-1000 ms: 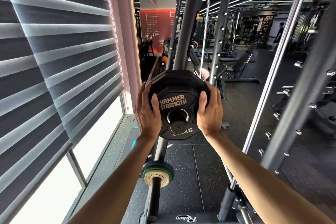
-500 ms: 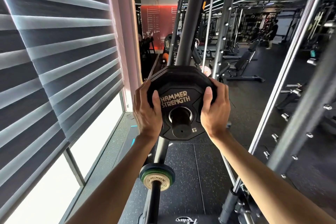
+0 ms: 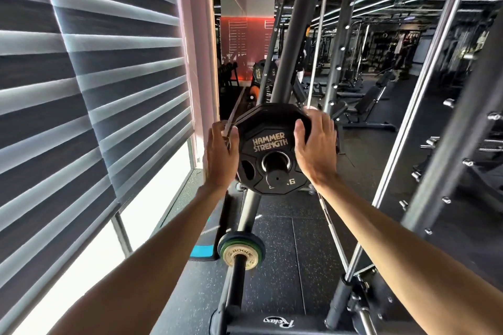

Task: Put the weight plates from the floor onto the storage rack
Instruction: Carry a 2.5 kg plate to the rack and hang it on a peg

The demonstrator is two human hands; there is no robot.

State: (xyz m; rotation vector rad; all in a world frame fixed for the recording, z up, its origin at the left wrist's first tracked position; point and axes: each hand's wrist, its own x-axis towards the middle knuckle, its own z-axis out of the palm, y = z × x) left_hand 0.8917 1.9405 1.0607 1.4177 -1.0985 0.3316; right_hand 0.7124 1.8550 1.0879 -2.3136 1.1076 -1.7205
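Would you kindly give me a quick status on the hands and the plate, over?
Left hand open at the left edge; right hand grips the rim. Hammer Strength plate on rack peg, peg end through the hole. Nothing blocking.

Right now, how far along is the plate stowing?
Done: plate is on the peg, whose end shows through the hole. In hand: right hand grips its rim, left hand touches its edge. Left: let go; no floor plates in view.

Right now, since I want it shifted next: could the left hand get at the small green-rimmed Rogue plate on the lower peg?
Probably yes: the left hand lies open beside the black Hammer Strength plate, and nothing stands between it and the green-rimmed Rogue plate below.
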